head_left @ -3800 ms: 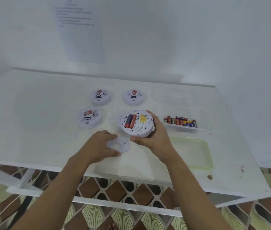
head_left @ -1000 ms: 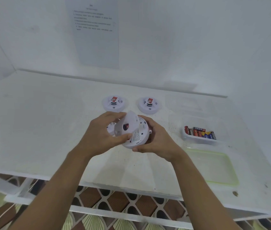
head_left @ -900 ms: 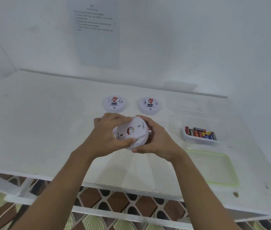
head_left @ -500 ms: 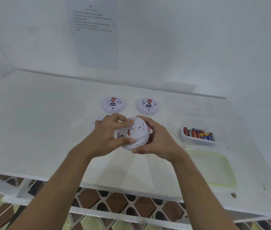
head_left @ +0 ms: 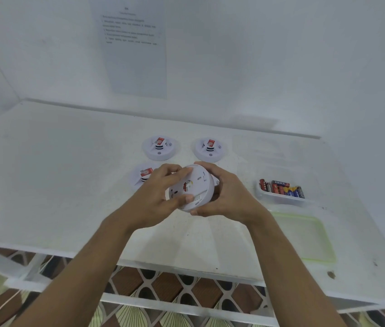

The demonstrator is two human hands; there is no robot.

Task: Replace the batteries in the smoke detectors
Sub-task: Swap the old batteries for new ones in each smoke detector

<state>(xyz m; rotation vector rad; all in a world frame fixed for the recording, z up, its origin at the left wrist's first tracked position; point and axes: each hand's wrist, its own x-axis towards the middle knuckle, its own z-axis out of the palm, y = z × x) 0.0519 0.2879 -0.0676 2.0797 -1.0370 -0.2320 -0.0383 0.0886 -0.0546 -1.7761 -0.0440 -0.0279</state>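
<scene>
Both hands hold a round white smoke detector (head_left: 198, 187) tilted above the table, its back facing me with the back plate on it. My left hand (head_left: 158, 197) grips the back plate from the left, thumb below and fingers on top. My right hand (head_left: 224, 194) cups the detector's body from the right. Three other white smoke detectors lie on the table: one at the back left (head_left: 159, 148), one at the back right (head_left: 210, 149), and one (head_left: 143, 177) partly hidden behind my left hand.
A small clear tray (head_left: 278, 199) with several batteries (head_left: 281, 188) sits to the right. In front of it lies a shallow green tray (head_left: 304, 234). A printed sheet (head_left: 134, 48) hangs on the back wall. The table's front edge (head_left: 186, 267) is near my forearms.
My left hand picked the back plate off the table and set it onto the detector's back, covering the batteries. Both hands have since turned it slightly while holding it up.
</scene>
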